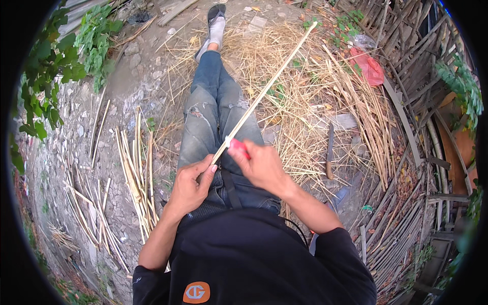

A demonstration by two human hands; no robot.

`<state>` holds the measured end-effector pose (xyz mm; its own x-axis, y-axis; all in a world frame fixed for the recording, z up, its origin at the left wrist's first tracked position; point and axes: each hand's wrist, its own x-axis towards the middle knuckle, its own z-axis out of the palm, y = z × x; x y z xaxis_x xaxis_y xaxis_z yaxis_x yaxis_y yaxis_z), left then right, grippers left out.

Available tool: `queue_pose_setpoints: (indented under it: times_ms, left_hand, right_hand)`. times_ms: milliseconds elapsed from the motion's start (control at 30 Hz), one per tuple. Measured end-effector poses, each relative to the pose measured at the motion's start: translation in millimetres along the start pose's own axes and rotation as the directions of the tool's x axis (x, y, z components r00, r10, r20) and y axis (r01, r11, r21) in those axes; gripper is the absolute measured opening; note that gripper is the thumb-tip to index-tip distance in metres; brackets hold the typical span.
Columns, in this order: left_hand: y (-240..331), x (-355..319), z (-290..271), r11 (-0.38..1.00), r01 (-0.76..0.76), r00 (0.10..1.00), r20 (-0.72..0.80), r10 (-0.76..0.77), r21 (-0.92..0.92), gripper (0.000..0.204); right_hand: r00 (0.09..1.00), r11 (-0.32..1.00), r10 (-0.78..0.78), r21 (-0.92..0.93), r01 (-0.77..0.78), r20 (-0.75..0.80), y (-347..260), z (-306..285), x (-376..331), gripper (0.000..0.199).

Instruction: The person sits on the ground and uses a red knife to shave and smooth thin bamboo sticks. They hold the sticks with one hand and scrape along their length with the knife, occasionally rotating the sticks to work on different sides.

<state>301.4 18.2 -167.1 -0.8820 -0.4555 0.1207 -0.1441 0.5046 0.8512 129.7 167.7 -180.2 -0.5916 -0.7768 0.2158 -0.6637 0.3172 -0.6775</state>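
Observation:
Over my lap runs a long, pale bamboo strip [272, 84], slanting from near my waist up to the far right. Its near end is pinched between the thumb and fingers of my left hand [193, 187]. My right hand [262, 168] is closed around a small red-handled tool [239, 148], which meets the strip just beyond my left hand. The tool's working end is mostly hidden, so I cannot tell its exact kind. My legs in torn jeans [201, 122] stretch out under the strip.
Bamboo shavings [300, 112] litter the ground right of my legs. A wooden-handled knife [330, 152] lies there, beside a pile of thin strips [368, 122] and a red plastic bag [368, 68]. More bamboo strips [134, 173] lie at left. A stick fence [417, 61] stands at right.

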Motion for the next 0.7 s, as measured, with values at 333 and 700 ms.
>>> queue_pose_setpoints:
  times_ms: [333,700]
  left_hand:
    - [-2,-5,5,0.998,-0.034,0.999,-0.007,0.034,-0.046,0.030]
    - [-8,-4,9,0.996,0.026,0.999,-0.024,-0.028,-0.091,0.031]
  right_hand:
    - [0.988,0.998,-0.067,-0.002,0.068,0.136,-3,-5,-5,0.048]
    - [0.987,0.997,-0.071,0.002,0.072,0.141,-9,-4,-14,0.051]
